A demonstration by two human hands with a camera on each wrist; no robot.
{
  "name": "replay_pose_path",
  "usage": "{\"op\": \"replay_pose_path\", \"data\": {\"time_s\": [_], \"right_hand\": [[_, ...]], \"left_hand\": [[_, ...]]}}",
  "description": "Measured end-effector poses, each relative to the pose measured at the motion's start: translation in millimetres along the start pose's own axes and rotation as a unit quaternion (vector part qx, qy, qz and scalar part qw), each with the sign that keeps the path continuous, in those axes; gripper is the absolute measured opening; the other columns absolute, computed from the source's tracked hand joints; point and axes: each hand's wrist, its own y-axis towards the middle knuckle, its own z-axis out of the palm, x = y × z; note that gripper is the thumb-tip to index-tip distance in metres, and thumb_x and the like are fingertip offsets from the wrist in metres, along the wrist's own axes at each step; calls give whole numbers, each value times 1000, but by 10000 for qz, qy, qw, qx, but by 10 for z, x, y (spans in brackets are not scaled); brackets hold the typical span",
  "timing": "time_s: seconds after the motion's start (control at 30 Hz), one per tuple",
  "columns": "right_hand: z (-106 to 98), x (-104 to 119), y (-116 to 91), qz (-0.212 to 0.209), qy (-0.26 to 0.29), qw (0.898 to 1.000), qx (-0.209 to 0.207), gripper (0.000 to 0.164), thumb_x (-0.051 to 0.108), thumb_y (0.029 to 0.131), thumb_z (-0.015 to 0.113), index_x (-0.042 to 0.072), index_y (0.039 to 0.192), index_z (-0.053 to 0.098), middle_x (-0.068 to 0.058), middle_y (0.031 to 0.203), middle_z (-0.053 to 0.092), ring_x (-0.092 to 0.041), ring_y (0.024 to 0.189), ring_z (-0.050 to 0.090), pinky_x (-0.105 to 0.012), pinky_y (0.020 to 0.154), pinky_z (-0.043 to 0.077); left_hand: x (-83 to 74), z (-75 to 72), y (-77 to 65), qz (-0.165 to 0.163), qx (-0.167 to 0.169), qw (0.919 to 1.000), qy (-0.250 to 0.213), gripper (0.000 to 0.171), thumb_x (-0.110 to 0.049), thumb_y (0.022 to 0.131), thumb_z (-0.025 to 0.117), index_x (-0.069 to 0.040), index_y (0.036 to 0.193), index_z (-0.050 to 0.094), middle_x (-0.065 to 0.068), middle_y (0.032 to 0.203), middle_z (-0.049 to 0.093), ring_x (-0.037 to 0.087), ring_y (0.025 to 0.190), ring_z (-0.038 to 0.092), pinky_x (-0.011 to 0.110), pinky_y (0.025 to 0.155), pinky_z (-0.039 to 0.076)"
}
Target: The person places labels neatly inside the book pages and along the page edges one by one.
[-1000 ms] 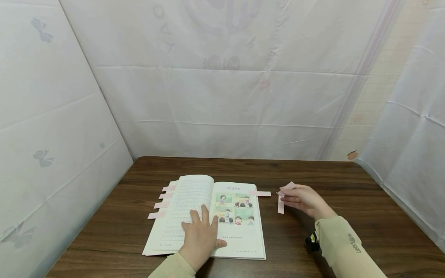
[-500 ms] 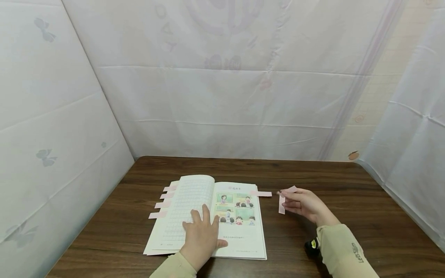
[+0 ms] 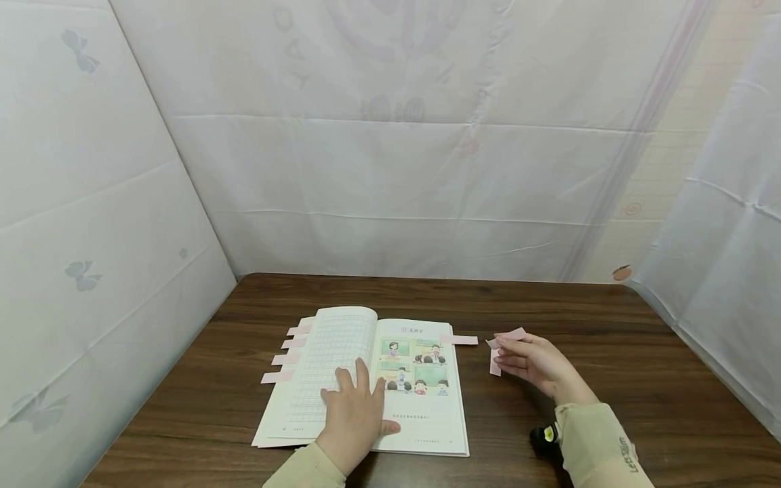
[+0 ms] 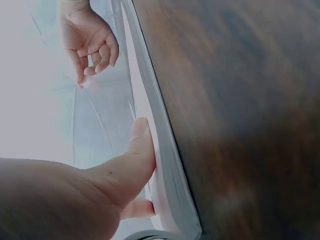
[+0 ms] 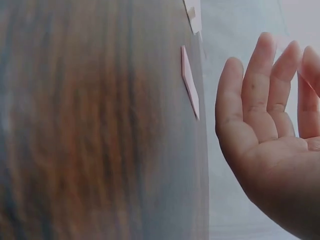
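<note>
An open book lies on the table, its right page printed with classroom pictures and its left page ruled in a grid. My left hand rests on its lower middle, fingers spread, thumb on the right page. Right of the book, my right hand pinches a pink sticky note strip between thumb and forefinger, the other fingers loosely bent. Below that hand lies a thin pad of pink sticky notes, partly hidden by the fingers in the head view. One pink strip sticks out from the right page's edge.
Several pink tabs jut from the book's left edge. The dark wooden table ends at a pale cloth backdrop. A black wrist device sits at my right sleeve.
My right hand has turned slightly and lowered a little, still pinching the pink strip. The left hand stays on the book.
</note>
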Motion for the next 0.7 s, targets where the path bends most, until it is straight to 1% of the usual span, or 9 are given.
{"op": "replay_pose_path", "data": {"time_s": [0.17,0.33,0.43,0.6,0.7], "right_hand": [[-10,-19,-43,-19,89,9999,-55,17,15,99,60,23,96,74,5,94,72,-10,89,71,-28,86,57],[-38,-33,-72,-116,314,9989,339,20,10,100,56,16,100,75,5,100,73,-10,93,71,-28,90,56],[-56,-40,-78,-173,383,9976,549,23,8,101,54,16,102,76,4,103,74,-10,96,71,-28,91,55],[-75,-47,-82,-236,425,9967,657,26,3,100,53,16,106,75,4,106,74,-10,98,71,-27,91,55],[-69,-41,-74,-247,422,9969,613,30,-3,97,51,13,109,73,5,109,72,-10,99,71,-27,91,55]], "left_hand": [[-6,5,0,-40,40,10000,-41,77,-81,73,53,-24,121,72,23,132,60,46,107,59,54,66,58],[-10,9,2,-67,1,10000,-72,77,-81,72,54,-24,121,73,23,132,60,46,108,60,54,66,58],[-10,11,1,-70,-17,10000,-62,77,-81,72,54,-24,120,73,23,132,60,46,107,60,54,65,58],[-6,4,6,-85,17,9999,-57,77,-81,72,54,-24,120,73,23,133,60,46,108,60,54,66,58],[-5,-6,10,-109,61,9999,-71,77,-81,72,54,-24,121,72,23,133,59,46,108,59,55,66,58]]}}
